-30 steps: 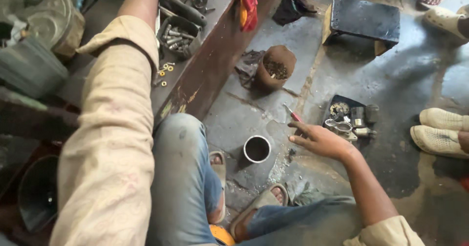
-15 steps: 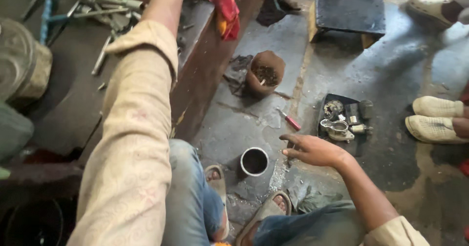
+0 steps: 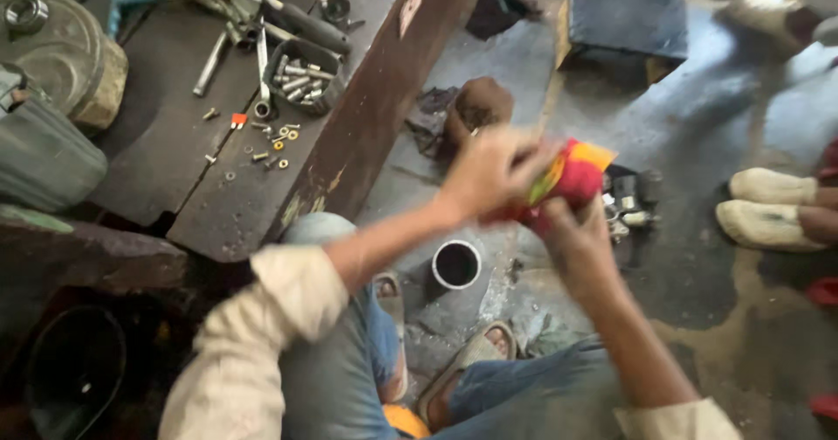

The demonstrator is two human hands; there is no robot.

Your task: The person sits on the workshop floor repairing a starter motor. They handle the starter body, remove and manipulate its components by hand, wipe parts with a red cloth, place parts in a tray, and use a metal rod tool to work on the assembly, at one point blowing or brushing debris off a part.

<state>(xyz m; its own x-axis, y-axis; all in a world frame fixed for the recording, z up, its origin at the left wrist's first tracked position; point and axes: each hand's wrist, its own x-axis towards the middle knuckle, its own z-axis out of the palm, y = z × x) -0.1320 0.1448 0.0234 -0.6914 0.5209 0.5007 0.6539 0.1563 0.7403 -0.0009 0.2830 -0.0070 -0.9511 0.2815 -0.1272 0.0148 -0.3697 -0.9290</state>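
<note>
Both hands meet in front of the person, above the floor. The left hand is closed over the top of a red and yellow cloth; the right hand grips the same cloth from below. The cloth is bunched between them, held clear of the floor, probably so that both hands can work it. Motion blur hides the fingers, so the exact grip cannot be told.

Directly below the hands a short metal ring stands open end up on the floor, just beside the person's sandalled foot. A small black tray of parts lies beyond the cloth, within reach. A brown pot sits further off.

To the left, the desk carries loose tools, washers and a box of bolts. Another person's shoes show at the right edge.
</note>
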